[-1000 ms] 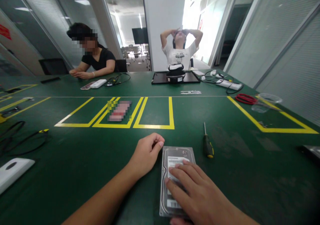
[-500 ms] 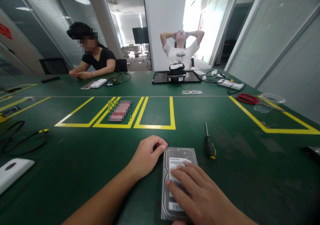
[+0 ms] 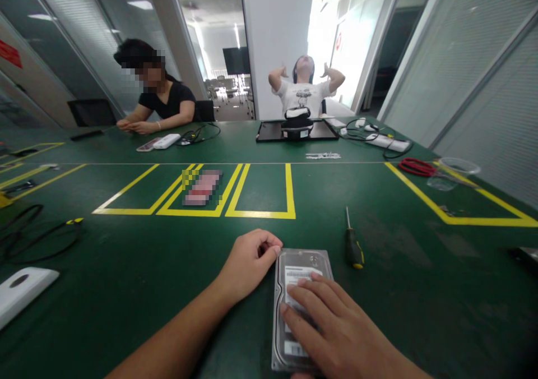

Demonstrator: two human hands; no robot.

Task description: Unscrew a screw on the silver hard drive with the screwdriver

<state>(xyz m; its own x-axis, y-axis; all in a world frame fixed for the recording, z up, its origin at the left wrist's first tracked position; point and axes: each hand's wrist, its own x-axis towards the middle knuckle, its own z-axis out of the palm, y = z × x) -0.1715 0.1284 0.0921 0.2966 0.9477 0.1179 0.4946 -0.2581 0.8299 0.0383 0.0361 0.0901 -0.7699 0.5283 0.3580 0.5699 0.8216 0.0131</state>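
A silver hard drive (image 3: 309,258) with a white label lies flat on the green table near its front edge. My right hand (image 3: 323,312) rests on top of it, fingers stretched out and slightly spread across the label, covering its lower right part. At the drive's far left corner is my left hand (image 3: 252,264), its fingers curled and the thumb tip close to the fingertips. Whether anything is pinched there is hidden. To the right of the drive lies a screwdriver (image 3: 355,247) with a black and yellow handle, its shaft pointing away from me.
Yellow tape (image 3: 260,215) marks boxes on the table (image 3: 168,272); a pixelated pinkish item (image 3: 203,187) lies inside one. At right are a red cable (image 3: 416,167) and a clear plastic container (image 3: 445,180). A white device (image 3: 27,292) sits at left. Two people sit across.
My hands and the hard drive stay practically still. Across the table, the person in white has moved both hands from behind the head out to the sides.
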